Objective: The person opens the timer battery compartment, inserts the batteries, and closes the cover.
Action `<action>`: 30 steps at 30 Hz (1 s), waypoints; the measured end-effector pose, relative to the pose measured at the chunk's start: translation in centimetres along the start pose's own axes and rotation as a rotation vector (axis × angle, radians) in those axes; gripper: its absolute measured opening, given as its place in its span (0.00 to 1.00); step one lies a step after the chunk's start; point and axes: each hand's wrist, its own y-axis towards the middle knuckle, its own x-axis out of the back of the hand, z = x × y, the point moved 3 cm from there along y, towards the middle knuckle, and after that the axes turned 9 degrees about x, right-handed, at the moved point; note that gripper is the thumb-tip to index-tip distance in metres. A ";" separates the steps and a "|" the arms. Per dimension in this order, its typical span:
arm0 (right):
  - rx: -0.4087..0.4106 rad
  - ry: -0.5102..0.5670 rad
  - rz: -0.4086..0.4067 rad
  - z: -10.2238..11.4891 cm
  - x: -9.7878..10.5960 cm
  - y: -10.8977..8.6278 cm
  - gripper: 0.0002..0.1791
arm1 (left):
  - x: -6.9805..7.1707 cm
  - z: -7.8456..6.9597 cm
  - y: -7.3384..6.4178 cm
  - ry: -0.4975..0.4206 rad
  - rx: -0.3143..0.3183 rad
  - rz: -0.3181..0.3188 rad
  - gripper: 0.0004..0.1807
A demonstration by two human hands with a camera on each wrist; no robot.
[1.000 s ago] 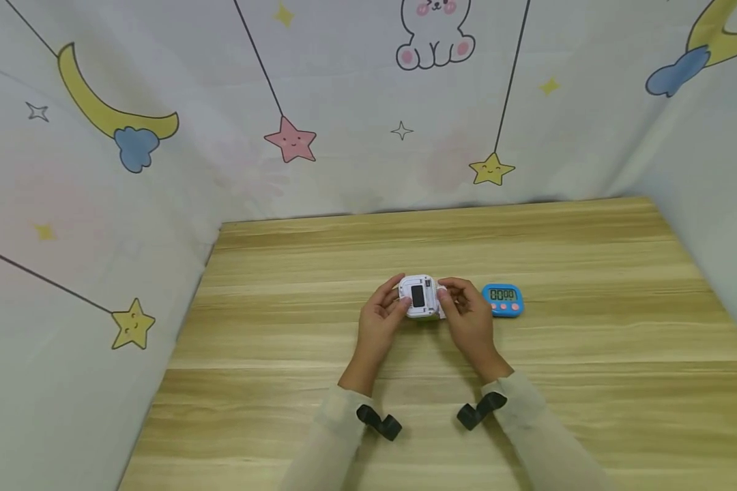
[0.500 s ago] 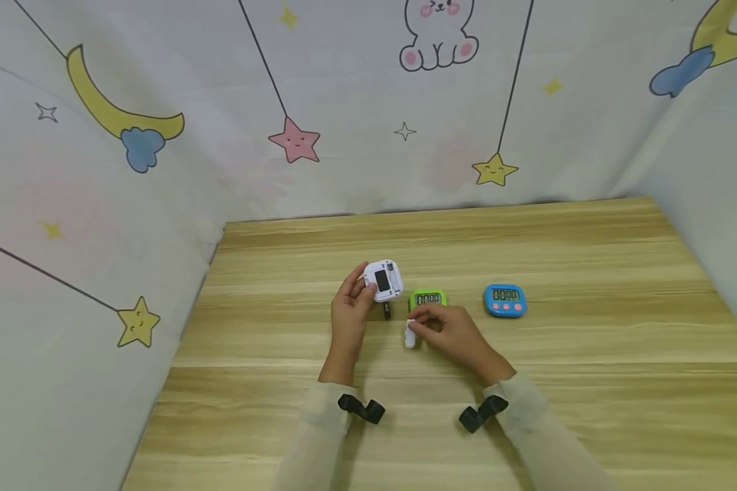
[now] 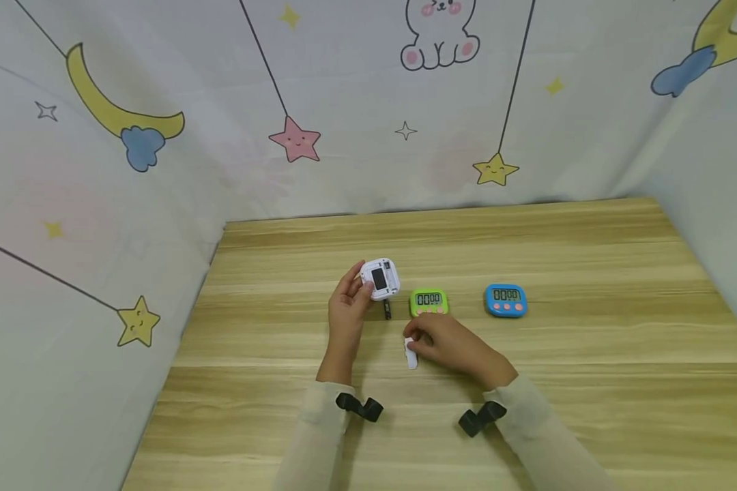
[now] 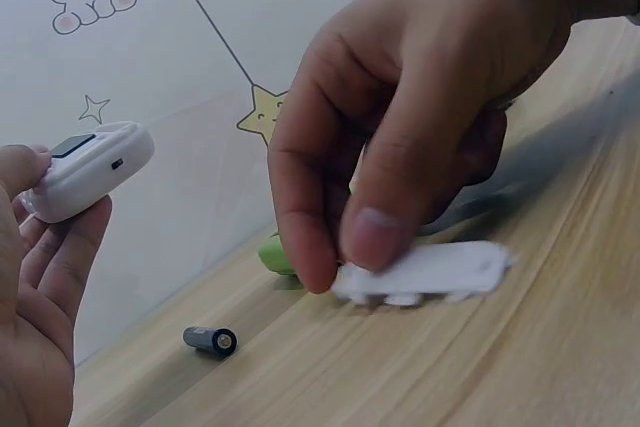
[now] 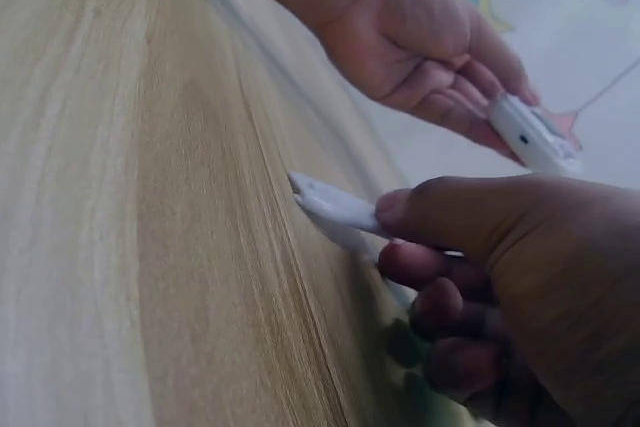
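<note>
My left hand (image 3: 346, 310) holds a white digital timer (image 3: 381, 278) with its back turned up, the battery slot uncovered. Between thumb and fingers of my right hand (image 3: 451, 342) is a white battery cover (image 3: 411, 354), pinched at one end, low over the table. In the left wrist view the cover (image 4: 430, 272) shows small tabs along its edge. A dark battery (image 3: 387, 309) lies on the table just below the white timer. Right behind my right hand sits a green timer (image 3: 428, 300), its lower edge partly hidden by the fingers.
A blue timer (image 3: 506, 301) lies face up to the right of the green one. The wooden table (image 3: 565, 273) ends at a white cloth (image 3: 356, 170) printed with stars and moons, which hangs behind it and along both sides.
The hands have moved apart, the left going left with the white timer. My right hand has brought the cover down and nearer, baring the green timer; the battery has come into view.
</note>
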 end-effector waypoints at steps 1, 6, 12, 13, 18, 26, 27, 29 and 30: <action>0.007 -0.028 0.006 0.1 0.0 0.0 0.08 | 0.0 -0.1 0.0 0.004 0.004 -0.001 0.25; 0.025 -0.106 -0.008 0.5 0.2 0.0 0.09 | 0.0 -0.4 0.2 0.021 0.016 0.001 0.25; 0.121 -0.114 -0.127 1.4 0.7 0.2 0.11 | 0.1 -0.4 -0.2 -0.007 0.024 -0.015 0.24; 0.144 -0.124 -0.148 1.6 0.8 0.3 0.12 | 0.1 -0.4 -0.3 -0.014 0.019 -0.017 0.24; 0.212 -0.213 -0.230 2.4 1.2 1.4 0.20 | 0.2 -0.6 -0.3 -0.062 -0.040 -0.015 0.25; 0.068 -0.379 -0.162 1.8 0.6 3.6 0.30 | 0.0 -0.7 0.0 -0.125 -0.067 0.012 0.26; 0.057 -0.380 -0.140 1.8 0.5 3.8 0.30 | 0.0 -0.7 0.0 -0.132 -0.070 0.008 0.25; 0.045 -0.376 -0.097 1.7 0.3 4.2 0.31 | 0.0 -0.7 -0.1 -0.141 -0.078 0.000 0.25; 0.047 -0.376 -0.084 1.6 0.2 4.4 0.30 | 0.0 -0.7 -0.2 -0.143 -0.083 0.000 0.25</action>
